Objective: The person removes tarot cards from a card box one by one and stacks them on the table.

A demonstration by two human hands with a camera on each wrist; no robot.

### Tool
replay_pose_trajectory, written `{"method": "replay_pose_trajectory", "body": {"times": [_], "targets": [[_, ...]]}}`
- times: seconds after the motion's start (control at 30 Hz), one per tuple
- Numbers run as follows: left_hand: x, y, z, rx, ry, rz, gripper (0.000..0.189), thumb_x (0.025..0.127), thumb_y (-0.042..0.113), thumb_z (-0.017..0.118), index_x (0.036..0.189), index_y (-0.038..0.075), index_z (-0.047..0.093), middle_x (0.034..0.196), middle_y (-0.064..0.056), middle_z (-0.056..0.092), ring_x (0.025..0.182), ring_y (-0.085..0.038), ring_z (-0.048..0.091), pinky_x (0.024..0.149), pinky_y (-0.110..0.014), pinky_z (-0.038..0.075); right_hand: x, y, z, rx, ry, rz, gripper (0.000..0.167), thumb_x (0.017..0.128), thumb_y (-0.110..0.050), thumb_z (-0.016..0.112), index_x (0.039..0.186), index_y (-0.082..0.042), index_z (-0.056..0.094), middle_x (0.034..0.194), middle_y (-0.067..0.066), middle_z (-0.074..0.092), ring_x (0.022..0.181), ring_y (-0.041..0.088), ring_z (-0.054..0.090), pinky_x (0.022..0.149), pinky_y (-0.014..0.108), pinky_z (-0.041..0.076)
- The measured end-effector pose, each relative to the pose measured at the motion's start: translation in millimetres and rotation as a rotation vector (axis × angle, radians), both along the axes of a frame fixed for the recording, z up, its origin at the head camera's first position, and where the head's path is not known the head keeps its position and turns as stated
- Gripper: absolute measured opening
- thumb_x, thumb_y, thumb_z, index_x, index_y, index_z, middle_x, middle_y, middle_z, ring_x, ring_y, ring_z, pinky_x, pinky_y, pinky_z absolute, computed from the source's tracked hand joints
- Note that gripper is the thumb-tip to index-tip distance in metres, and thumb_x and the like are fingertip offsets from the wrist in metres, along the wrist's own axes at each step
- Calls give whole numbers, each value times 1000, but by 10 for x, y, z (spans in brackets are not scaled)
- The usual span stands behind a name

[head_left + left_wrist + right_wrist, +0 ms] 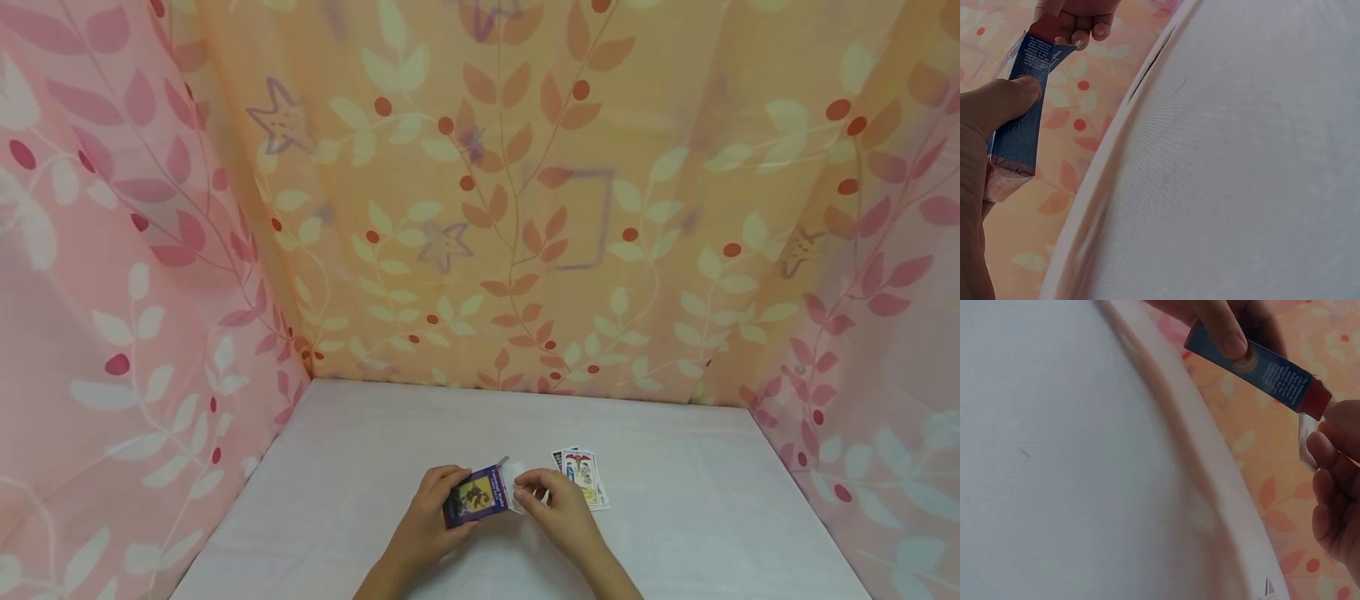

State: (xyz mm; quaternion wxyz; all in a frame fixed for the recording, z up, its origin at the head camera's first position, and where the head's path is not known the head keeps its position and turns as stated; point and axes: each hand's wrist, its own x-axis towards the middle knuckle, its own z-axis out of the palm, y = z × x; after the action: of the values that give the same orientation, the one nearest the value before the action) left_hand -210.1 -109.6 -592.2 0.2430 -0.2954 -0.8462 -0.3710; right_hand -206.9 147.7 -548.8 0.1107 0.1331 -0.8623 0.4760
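Note:
A purple-blue card box with a yellow picture on its front is tilted above the table, its open end toward the right. My left hand grips it, the thumb lying along the blue side panel printed with small white text. At the open end my right hand has its thumb and fingers at the flap, pinching it. A red end tab and a clear strip stick out there in the right wrist view. What is inside the box is hidden.
A small pile of picture cards lies on the white-covered table, just beyond my right hand. Patterned cloth walls stand around it: orange at the back, pink at the left and pink at the right.

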Motion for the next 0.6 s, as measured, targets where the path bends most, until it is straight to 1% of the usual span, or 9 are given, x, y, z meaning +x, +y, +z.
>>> {"method": "replay_pose_trajectory", "body": {"times": [0.13, 0.37, 0.5, 0.6], "targets": [[4, -4, -9, 8, -8, -15, 81, 72, 25, 95, 143, 17, 56, 138, 5, 52, 125, -13, 51, 105, -24, 48, 6, -11, -23, 13, -9, 12, 11, 89, -25, 80, 98, -26, 75, 85, -17, 65, 78, 2, 56, 67, 21, 48], [7, 0, 3, 21, -32, -24, 86, 72, 26, 95, 146, 26, 52, 140, 9, 49, 126, -12, 51, 105, -23, 48, -5, -27, -53, 26, -26, 25, 12, 88, -29, 80, 98, -26, 75, 85, -17, 66, 79, 2, 57, 68, 21, 48], [4, 0, 7, 24, -29, -28, 82, 72, 25, 95, 144, 20, 55, 139, 9, 50, 125, -13, 51, 106, -21, 46, -10, -37, -71, 26, -36, 26, 14, 88, -32, 81, 99, -27, 75, 85, -17, 66, 79, 3, 57, 68, 21, 48], [0, -2, 3, 23, -16, -30, 81, 71, 25, 95, 142, 15, 58, 138, 8, 51, 125, -13, 51, 107, -18, 43, -9, -49, -82, 24, -44, 23, 14, 88, -32, 81, 99, -27, 75, 85, -17, 66, 78, 2, 57, 67, 21, 48]]}}
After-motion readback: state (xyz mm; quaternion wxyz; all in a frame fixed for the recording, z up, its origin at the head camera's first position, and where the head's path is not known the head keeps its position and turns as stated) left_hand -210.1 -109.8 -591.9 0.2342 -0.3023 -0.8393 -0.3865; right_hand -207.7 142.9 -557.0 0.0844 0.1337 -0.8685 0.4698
